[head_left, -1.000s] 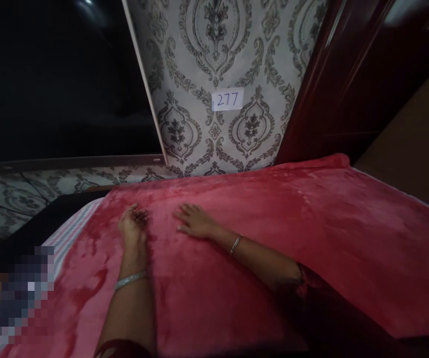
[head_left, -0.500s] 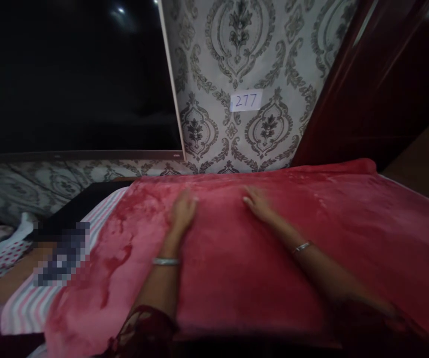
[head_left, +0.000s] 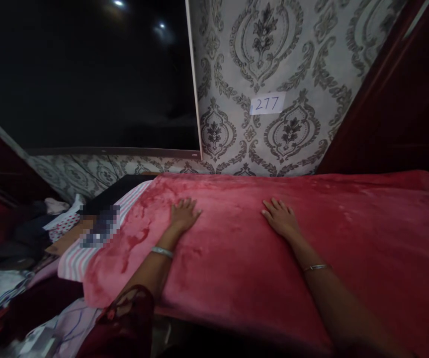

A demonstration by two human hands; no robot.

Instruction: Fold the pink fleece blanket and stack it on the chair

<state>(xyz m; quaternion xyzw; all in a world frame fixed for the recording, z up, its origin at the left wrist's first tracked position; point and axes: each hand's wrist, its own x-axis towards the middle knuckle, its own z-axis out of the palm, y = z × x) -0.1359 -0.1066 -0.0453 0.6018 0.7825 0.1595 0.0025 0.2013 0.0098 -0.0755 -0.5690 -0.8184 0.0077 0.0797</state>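
A plush red-pink blanket (head_left: 232, 258) lies spread out in front of me, reaching back to the wall. My left hand (head_left: 184, 214) rests flat on its left part, fingers spread and palm down. Farther right, my right hand (head_left: 280, 217) also presses flat on the blanket with its fingers apart. Neither hand grips anything. A striped white, pink and grey cloth (head_left: 74, 266) shows from under the blanket's left edge.
A large dark TV screen (head_left: 98, 79) hangs at the upper left. Paper marked 277 (head_left: 267, 103) is on the patterned wall (head_left: 236, 64). Dark red glossy furniture (head_left: 393, 119) stands at the right. Piled clothes (head_left: 3, 288) lie at the lower left, near a blurred dark patch (head_left: 100, 228).
My view has shifted left, so the blanket and wall appear farther right. My hands, blurred before, now lie flat with fingers spread and look wider apart.
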